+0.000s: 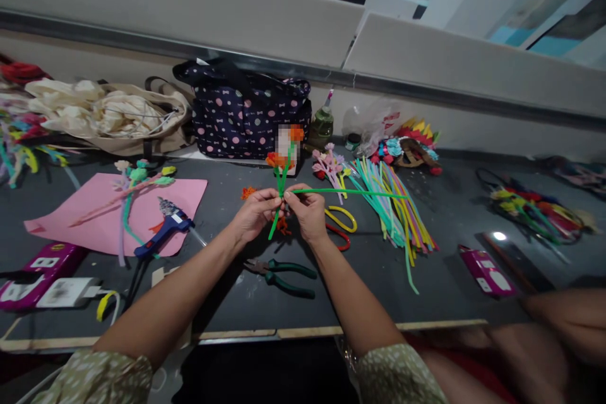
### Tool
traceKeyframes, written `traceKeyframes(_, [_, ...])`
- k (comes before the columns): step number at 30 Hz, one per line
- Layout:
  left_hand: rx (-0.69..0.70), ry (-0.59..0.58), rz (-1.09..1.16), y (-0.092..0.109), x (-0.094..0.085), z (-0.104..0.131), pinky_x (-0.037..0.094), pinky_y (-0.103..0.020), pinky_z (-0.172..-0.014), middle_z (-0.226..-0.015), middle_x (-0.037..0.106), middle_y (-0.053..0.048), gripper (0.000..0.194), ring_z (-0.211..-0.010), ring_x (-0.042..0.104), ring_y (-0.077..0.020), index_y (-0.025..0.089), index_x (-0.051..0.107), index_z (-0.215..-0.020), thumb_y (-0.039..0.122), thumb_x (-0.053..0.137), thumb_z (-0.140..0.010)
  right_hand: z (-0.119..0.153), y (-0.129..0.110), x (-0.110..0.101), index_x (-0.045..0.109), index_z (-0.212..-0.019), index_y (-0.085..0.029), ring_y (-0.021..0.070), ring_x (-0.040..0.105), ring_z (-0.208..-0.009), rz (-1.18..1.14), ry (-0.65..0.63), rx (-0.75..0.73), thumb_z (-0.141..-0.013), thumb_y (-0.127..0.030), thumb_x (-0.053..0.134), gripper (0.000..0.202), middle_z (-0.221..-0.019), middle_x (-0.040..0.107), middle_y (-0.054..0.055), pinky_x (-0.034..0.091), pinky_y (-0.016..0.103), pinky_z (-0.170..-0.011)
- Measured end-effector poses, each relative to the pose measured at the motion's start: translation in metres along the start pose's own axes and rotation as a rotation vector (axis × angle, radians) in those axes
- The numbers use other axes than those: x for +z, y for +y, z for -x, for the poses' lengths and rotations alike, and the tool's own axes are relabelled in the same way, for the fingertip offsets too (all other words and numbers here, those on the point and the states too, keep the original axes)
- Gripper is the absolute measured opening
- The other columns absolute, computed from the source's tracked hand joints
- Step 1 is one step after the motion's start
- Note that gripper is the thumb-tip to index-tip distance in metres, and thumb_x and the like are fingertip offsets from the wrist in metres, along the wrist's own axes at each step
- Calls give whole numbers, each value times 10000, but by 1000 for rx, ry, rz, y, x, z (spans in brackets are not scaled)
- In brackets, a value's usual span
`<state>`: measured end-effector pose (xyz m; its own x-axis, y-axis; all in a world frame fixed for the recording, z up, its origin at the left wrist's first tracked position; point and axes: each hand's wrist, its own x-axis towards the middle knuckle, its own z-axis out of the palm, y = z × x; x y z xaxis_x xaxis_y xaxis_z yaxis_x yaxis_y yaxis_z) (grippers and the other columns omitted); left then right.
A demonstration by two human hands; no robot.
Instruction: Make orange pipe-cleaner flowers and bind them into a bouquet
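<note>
My left hand [255, 216], fingers closed, pinches the green stems of a small bunch of orange pipe cleaner flowers [276, 160]. Right beside it, my right hand [308, 218] is closed on a long green pipe cleaner [353, 192], which stretches out to the right from where the stems cross. Whether that strand is wound round the stems is hidden by my fingertips. Under my hands lie a loose orange piece [283, 225] and, nearer me, cutting pliers [288, 270] with spread green handles. Another orange piece [248, 192] rests behind my left hand.
Coloured pipe cleaners [392, 202] spread to the right, near pink flowers [330, 164]. A blue glue gun [165, 227] lies on pink paper [189, 192] at left. Behind stand a dotted bag [246, 113] and a green bottle [322, 123]. Another person's arm [568, 309] is at right.
</note>
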<state>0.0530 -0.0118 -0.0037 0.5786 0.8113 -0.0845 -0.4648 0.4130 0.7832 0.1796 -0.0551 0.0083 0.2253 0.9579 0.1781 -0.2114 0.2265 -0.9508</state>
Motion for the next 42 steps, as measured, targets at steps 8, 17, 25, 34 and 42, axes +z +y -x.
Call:
traceKeyframes(8, [12, 33, -53, -2, -2, -2, 502, -190, -570, -652, 649, -8, 219, -547, 601, -81, 120, 638, -713, 203, 809, -603, -5, 6, -6, 610, -806, -185, 112, 580, -521, 58, -13, -23, -720, -353, 685, 203, -627, 614, -24, 515, 232, -516])
traceKeyframes(17, [107, 86, -164, -5, 0, -2, 520, -215, -609, -699, 638, 10, 253, -582, 607, -88, 138, 648, -771, 239, 807, -600, -1, 6, -8, 605, -763, -179, 106, 528, -556, 418, 101, -219, -773, -323, 619, 145, -689, 582, -12, 452, 211, -519])
traceKeyframes(25, [110, 129, -224, -4, -1, -3, 444, -192, -541, -677, 651, -2, 220, -570, 609, -98, 144, 663, -748, 254, 796, -611, -1, 10, -7, 600, -783, -183, 110, 570, -548, 437, 91, -227, -788, -324, 606, 141, -722, 594, -7, 482, 225, -541])
traceKeyframes(34, [78, 113, -108, -4, 0, -4, 443, -193, -520, -633, 644, -1, 209, -533, 588, -89, 134, 669, -734, 224, 800, -599, -1, 9, -4, 609, -790, -182, 115, 592, -522, 304, 67, -143, -776, -342, 639, 164, -648, 605, -19, 490, 229, -528])
traceKeyframes(42, [22, 61, -24, -1, -1, -2, 482, -205, -565, -618, 648, -3, 229, -542, 607, -97, 129, 661, -726, 203, 814, -573, -1, 2, 0, 600, -729, -181, 105, 575, -481, 33, 18, -1, -707, -348, 697, 194, -603, 613, -32, 541, 252, -522])
